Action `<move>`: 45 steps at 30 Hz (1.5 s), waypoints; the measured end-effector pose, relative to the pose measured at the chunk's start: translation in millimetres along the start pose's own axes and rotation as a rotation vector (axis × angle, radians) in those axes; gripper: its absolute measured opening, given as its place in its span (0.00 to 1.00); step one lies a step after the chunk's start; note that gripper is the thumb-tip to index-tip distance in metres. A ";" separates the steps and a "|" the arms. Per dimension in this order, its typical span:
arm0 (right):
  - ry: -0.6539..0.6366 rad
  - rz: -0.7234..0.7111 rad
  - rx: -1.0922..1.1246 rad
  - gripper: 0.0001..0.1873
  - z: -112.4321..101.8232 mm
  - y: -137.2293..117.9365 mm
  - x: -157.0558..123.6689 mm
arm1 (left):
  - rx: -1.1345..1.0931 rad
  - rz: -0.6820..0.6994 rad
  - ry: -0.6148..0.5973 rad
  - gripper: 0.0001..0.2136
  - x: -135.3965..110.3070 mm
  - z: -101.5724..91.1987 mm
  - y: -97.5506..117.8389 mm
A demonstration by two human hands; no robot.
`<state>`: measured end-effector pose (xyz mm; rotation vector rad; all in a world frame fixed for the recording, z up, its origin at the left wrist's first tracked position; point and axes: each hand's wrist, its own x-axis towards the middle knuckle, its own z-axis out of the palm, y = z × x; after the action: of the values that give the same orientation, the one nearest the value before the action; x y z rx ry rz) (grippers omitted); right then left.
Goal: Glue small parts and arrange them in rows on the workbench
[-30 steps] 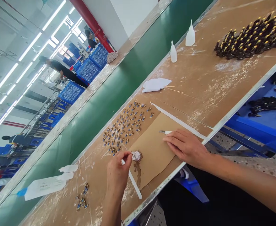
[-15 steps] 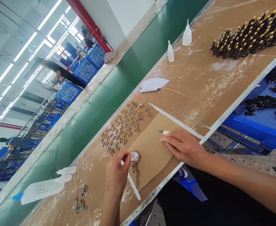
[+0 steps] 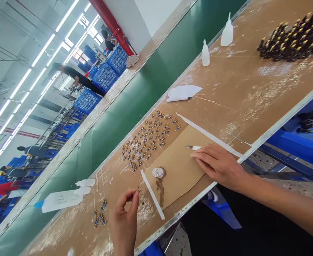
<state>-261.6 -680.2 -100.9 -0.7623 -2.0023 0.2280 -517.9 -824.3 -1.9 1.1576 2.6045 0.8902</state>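
My left hand (image 3: 124, 221) is raised near the bench's front edge, thumb and forefinger pinched on a thin pin-like stick (image 3: 138, 190) with a dark tip. It is to the left of a small round glue blob (image 3: 158, 172) on a brown cardboard sheet (image 3: 177, 167). My right hand (image 3: 219, 165) lies flat on the cardboard, fingers together over the handle of a small knife (image 3: 192, 147) whose blade pokes out to the left. Rows of tiny blue-and-gold parts (image 3: 148, 138) stand beyond the cardboard. A few more such parts (image 3: 99, 216) lie left of my left hand.
Two white squeeze bottles (image 3: 205, 54) (image 3: 227, 26) stand by the green conveyor belt (image 3: 135, 96). A cluster of black-and-yellow pieces (image 3: 295, 37) lies far right. White paper (image 3: 183, 92), white strips (image 3: 152, 193) and labels (image 3: 62, 199) lie about. Other people work by blue crates (image 3: 105, 76).
My left hand has pulled back from the glue blob toward me and to the left, still pinching the thin stick. My right hand has stayed on the cardboard; the view shifted slightly.
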 end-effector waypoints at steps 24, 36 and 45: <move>-0.064 0.011 0.009 0.09 0.1 -0.2 -2.3 | -0.314 -0.323 0.191 0.16 -41.9 27.7 -57.8; -0.047 -0.037 0.014 0.12 0.8 1.8 -1.8 | -0.216 -0.378 0.137 0.15 -40.9 23.9 -53.3; -0.051 -0.024 0.009 0.12 0.2 2.2 -2.8 | -0.174 -0.362 0.096 0.14 -40.1 20.6 -41.4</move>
<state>-259.8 -680.1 -104.0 -0.7332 -2.0566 0.2444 -508.6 -865.4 -46.3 0.5865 2.6245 1.0814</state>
